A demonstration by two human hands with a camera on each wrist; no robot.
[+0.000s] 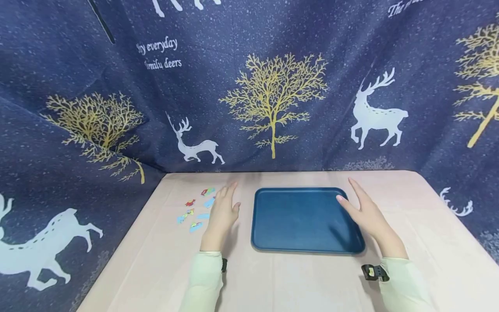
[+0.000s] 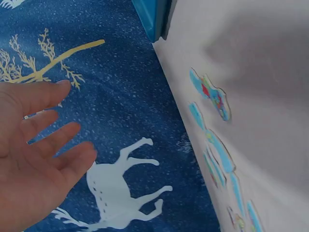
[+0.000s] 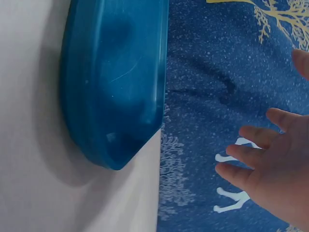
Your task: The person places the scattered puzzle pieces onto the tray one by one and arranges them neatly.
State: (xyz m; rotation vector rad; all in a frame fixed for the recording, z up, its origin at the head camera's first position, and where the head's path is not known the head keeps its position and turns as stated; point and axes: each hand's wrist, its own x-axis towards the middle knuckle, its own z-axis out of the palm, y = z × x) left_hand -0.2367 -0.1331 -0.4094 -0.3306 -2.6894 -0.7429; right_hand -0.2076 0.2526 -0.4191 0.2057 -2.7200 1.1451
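A dark blue rectangular tray point(image 1: 300, 219) lies on the pale pink table, with nothing in it. My left hand point(image 1: 221, 212) hovers between the tray and a scatter of small flat colourful pieces point(image 1: 196, 226), its fingers extended and holding nothing. Over the tray's right edge my right hand point(image 1: 368, 215) is held with fingers spread, also holding nothing. The right wrist view shows the tray point(image 3: 116, 87) apart from the fingers of that hand point(image 3: 275, 159). In the left wrist view, the left hand point(image 2: 43, 145) is relaxed, away from the flat pieces point(image 2: 219, 150).
The table point(image 1: 304, 281) meets a dark blue cloth backdrop point(image 1: 280, 26) printed with white deer and golden trees. The cloth also hangs along the left and right sides. A dark band point(image 1: 375, 272) with a small device sits at the right wrist.
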